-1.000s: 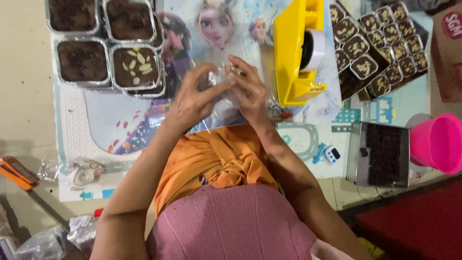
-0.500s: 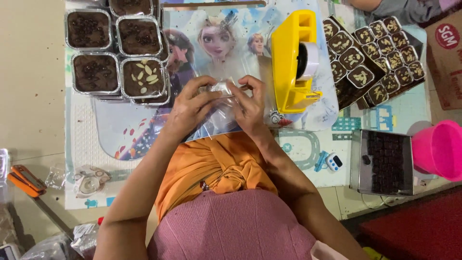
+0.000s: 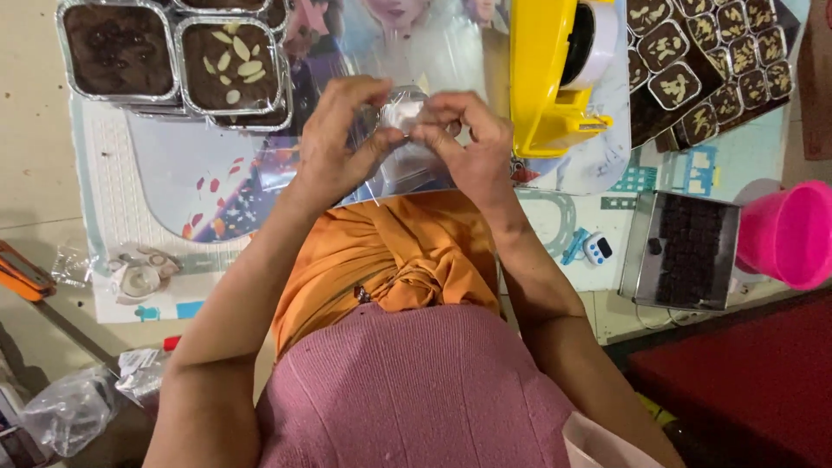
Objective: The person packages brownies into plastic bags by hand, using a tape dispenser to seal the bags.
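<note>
1. I see my left hand [image 3: 334, 143] pinching the left edge of a small clear plastic packet [image 3: 400, 117], held up over the picture mat [image 3: 217, 173], right of the foil trays of brownie [image 3: 230, 65].
2. I judge the packet light, crinkly and slippery; it is best held by its edges.
3. My right hand [image 3: 468, 143] pinches its right edge, fingertips closed, beside the yellow tape dispenser [image 3: 546, 78].

My fingers [image 3: 394, 139] pinch a clear, glossy plastic wrapper [image 3: 400, 165]; nearby sit shiny foil trays [image 3: 62, 52] and a smooth yellow plastic tape dispenser [image 3: 542, 78].
</note>
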